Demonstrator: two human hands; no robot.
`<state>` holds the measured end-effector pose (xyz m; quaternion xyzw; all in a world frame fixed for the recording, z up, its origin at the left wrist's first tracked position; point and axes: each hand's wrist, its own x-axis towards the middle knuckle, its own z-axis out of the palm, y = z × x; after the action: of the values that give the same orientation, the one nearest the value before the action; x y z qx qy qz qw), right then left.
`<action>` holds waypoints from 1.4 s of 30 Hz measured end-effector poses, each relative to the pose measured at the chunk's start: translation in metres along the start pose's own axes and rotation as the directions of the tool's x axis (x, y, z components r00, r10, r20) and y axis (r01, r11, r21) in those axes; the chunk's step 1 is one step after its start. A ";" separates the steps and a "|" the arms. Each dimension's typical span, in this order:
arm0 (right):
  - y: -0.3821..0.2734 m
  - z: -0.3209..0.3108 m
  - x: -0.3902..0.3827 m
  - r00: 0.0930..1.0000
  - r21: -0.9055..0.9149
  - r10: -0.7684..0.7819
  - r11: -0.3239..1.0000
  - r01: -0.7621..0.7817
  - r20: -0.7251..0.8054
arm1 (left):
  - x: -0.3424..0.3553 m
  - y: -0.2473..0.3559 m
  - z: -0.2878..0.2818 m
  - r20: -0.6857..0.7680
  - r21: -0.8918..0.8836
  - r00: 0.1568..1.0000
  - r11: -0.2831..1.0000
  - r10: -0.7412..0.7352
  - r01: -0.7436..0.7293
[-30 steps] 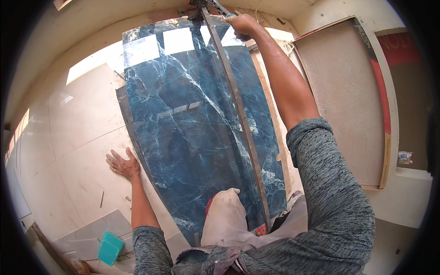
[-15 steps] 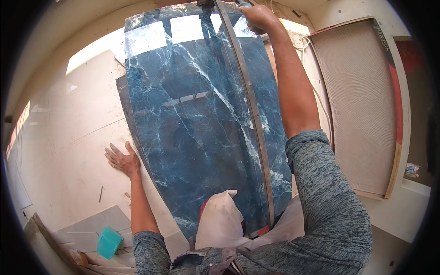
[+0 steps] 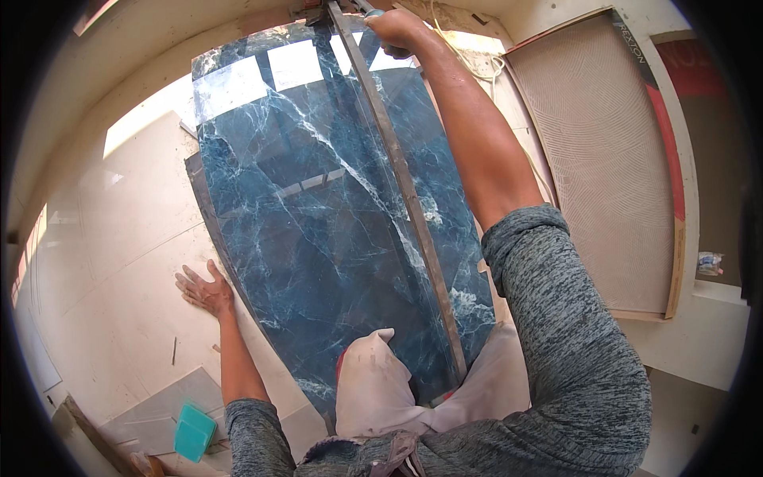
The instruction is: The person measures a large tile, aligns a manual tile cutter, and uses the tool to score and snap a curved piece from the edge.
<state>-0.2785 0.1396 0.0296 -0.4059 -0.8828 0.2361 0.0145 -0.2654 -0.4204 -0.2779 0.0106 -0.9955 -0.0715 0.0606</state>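
A large, glossy, dark blue tile slab (image 3: 318,238) with white marble-like veins lies below me. A long, narrow metal bar (image 3: 401,179) runs lengthwise across it, from the far edge to between my knees. At the far end, my right hand (image 3: 395,33) is closed around a teal-bodied tool (image 3: 372,13), just right of the bar; most of the tool is hidden by the hand and the frame's edge. My left hand (image 3: 208,294) rests flat, fingers spread, on the pale floor (image 3: 119,262) left of the slab. It holds nothing.
A dark strip (image 3: 208,207) shows under the slab's left edge. To the right leans or lies a large panel (image 3: 604,167) with combed ridges. A pale cord (image 3: 485,77) loops beyond my right arm. A teal plastic box (image 3: 194,432) sits on grey tile pieces (image 3: 151,413) at lower left.
The whole view has shifted, so the slab, bar and right hand appear farther left. My right hand keeps its grip at the far end; my left hand stays flat on the floor.
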 end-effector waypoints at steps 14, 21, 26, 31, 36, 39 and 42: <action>0.020 -0.016 0.000 1.000 0.172 0.025 0.985 -0.022 -0.016 | -0.001 0.011 -0.017 0.031 -0.003 0.999 1.000 0.005 -0.005; 0.069 -0.017 0.044 0.693 -0.753 -0.683 0.325 0.572 0.232 | -0.009 0.013 -0.008 0.067 0.007 0.998 1.000 0.023 -0.023; 0.004 -0.018 -0.036 0.987 0.209 0.151 0.968 -0.136 -0.053 | 0.013 0.005 -0.020 -0.035 0.004 0.999 1.000 0.024 -0.024; 0.018 0.000 0.003 0.998 0.037 0.045 0.998 -0.043 -0.052 | -0.010 0.001 -0.018 0.050 -0.004 0.999 1.000 0.017 -0.017; 0.025 -0.019 -0.025 0.995 0.217 0.052 0.976 -0.032 -0.090 | -0.001 0.024 -0.018 0.036 -0.029 0.999 0.999 0.034 -0.033; 0.027 -0.003 -0.022 0.998 0.199 0.036 0.980 -0.025 -0.053 | -0.005 0.013 -0.026 0.057 -0.001 0.998 1.000 0.002 -0.002; -0.005 -0.009 -0.015 0.999 0.169 0.053 0.984 -0.054 0.010 | 0.000 -0.002 -0.018 0.034 0.021 0.999 1.000 -0.021 0.021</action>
<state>-0.2696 0.1295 0.0420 -0.4262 -0.8483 0.3115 0.0404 -0.2629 -0.4252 -0.2608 0.0204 -0.9970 -0.0620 0.0428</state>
